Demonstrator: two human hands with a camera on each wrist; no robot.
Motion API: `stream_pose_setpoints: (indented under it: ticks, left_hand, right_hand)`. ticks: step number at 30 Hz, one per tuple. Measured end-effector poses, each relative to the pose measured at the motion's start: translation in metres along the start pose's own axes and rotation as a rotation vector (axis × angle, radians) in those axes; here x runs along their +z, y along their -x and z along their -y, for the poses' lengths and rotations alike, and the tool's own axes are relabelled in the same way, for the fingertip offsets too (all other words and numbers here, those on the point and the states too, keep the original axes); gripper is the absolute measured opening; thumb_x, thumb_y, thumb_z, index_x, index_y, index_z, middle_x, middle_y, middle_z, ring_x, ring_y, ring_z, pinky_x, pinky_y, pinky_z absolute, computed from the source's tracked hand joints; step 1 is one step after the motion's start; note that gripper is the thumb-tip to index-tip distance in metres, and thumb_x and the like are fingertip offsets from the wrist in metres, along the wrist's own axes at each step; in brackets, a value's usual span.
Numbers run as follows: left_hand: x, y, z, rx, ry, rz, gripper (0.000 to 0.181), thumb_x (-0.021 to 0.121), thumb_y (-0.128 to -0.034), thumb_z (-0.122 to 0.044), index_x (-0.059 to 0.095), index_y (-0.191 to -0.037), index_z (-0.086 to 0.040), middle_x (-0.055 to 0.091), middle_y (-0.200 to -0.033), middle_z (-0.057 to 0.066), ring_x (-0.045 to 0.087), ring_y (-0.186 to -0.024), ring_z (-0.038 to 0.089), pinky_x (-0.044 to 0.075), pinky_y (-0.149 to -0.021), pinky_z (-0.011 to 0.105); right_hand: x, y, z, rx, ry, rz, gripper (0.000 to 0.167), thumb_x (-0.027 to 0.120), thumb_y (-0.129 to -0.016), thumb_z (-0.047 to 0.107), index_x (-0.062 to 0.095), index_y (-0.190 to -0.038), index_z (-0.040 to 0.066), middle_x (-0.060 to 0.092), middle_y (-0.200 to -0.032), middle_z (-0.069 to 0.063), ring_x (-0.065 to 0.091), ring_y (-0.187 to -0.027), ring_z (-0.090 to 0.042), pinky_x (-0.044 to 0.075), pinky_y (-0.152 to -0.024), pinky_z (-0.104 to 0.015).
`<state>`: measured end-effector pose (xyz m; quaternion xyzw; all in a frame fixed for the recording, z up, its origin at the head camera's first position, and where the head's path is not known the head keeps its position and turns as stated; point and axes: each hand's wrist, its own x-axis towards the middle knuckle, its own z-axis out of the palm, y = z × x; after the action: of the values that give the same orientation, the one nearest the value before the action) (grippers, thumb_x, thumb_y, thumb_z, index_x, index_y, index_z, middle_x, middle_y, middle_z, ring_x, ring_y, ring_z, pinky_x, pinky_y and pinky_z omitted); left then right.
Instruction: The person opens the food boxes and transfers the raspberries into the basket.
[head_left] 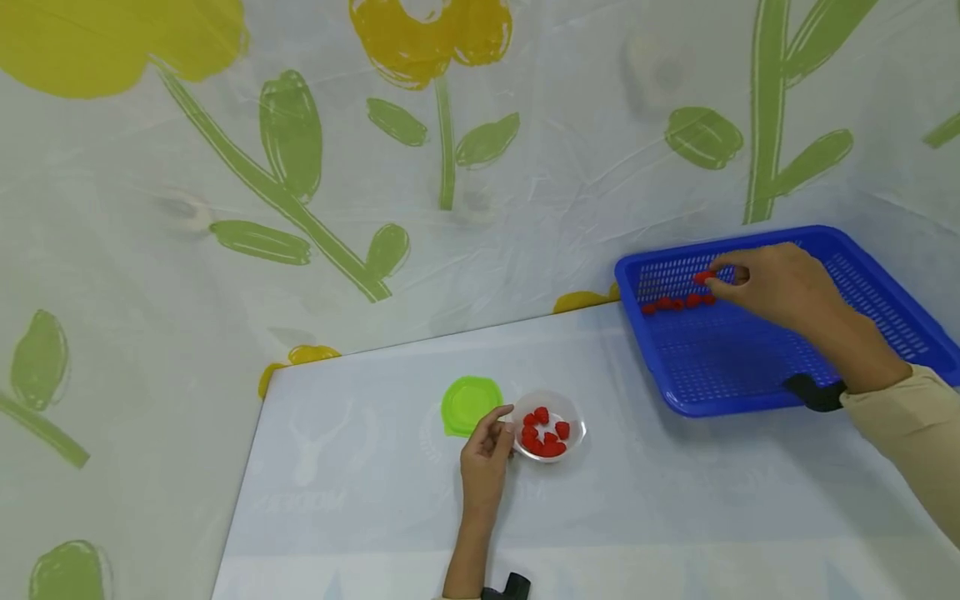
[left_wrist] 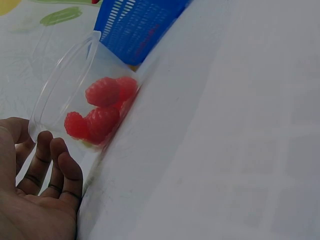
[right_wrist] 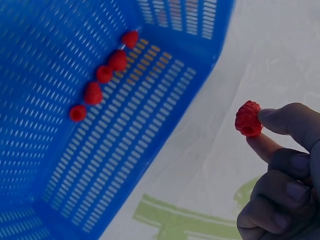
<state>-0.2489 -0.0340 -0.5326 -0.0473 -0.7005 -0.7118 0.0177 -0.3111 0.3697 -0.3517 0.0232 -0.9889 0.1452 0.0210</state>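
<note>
In the head view my right hand (head_left: 780, 287) pinches one raspberry (head_left: 703, 277) between thumb and forefinger over the blue basket (head_left: 720, 408); the right wrist view shows that raspberry (right_wrist: 248, 119) close up. Several raspberries (right_wrist: 93, 93) lie in a row along one side of the basket floor. My left hand (head_left: 486, 462) holds the rim of a clear round bowl (head_left: 576, 417) at its left side, thumb and forefinger at the edge. Inside the bowl (left_wrist: 65, 75) are several raspberries (left_wrist: 102, 125), resting on its bottom.
A bright green lid (head_left: 470, 404) lies on the white table (head_left: 360, 467), left of the bowl and just behind my left hand. Behind the table hangs a pale sheet (head_left: 540, 233) printed with yellow flowers and green leaves. The basket stands at the table's back right.
</note>
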Motion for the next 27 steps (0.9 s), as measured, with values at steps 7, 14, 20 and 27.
stream_pose_setpoints:
  ticks: [7, 14, 20, 27]
  left_hand:
    - [0.000, -0.001, 0.002, -0.009, -0.025, -0.007, 0.026, 0.063, -0.0979, -0.005, 0.067, -0.124, -0.005, 0.059, -0.086, 0.011, 0.054, -0.070, 0.032, 0.051, -0.060, 0.025]
    - [0.001, 0.000, 0.003, -0.014, -0.021, -0.004, 0.026, 0.065, -0.0983, -0.010, 0.068, -0.124, -0.008, 0.060, -0.088, 0.011, 0.056, -0.070, 0.021, 0.051, -0.062, 0.022]
    - [0.002, 0.002, 0.005, -0.012, -0.015, 0.017, 0.026, 0.065, -0.0988, -0.017, 0.068, -0.124, -0.013, 0.061, -0.090, 0.011, 0.057, -0.072, 0.015, 0.052, -0.064, 0.022]
    - [0.000, 0.001, 0.003, 0.004, -0.041, 0.009, 0.026, 0.065, -0.0989, -0.020, 0.068, -0.124, -0.015, 0.060, -0.088, 0.009, 0.056, -0.071, 0.018, 0.052, -0.063, 0.022]
  right_hand:
    - [-0.004, -0.007, -0.014, 0.017, 0.010, 0.030, 0.040, 0.067, -0.095, 0.030, 0.069, -0.120, -0.001, 0.068, -0.093, -0.021, 0.052, -0.062, -0.023, 0.041, -0.047, -0.036]
    - [-0.006, -0.012, -0.026, 0.059, 0.008, 0.076, 0.044, 0.065, -0.096, 0.032, 0.067, -0.121, -0.004, 0.068, -0.081, -0.015, 0.048, -0.061, -0.023, 0.039, -0.047, -0.036]
    - [-0.004, -0.015, -0.040, 0.093, 0.015, 0.106, 0.045, 0.064, -0.097, 0.033, 0.067, -0.118, -0.006, 0.066, -0.107, -0.030, 0.063, -0.078, -0.035, 0.050, -0.054, -0.044]
    - [0.010, -0.027, -0.058, 0.101, 0.014, 0.143, 0.040, 0.065, -0.096, 0.031, 0.070, -0.113, -0.005, 0.064, -0.113, -0.033, 0.062, -0.090, -0.048, 0.052, -0.064, -0.056]
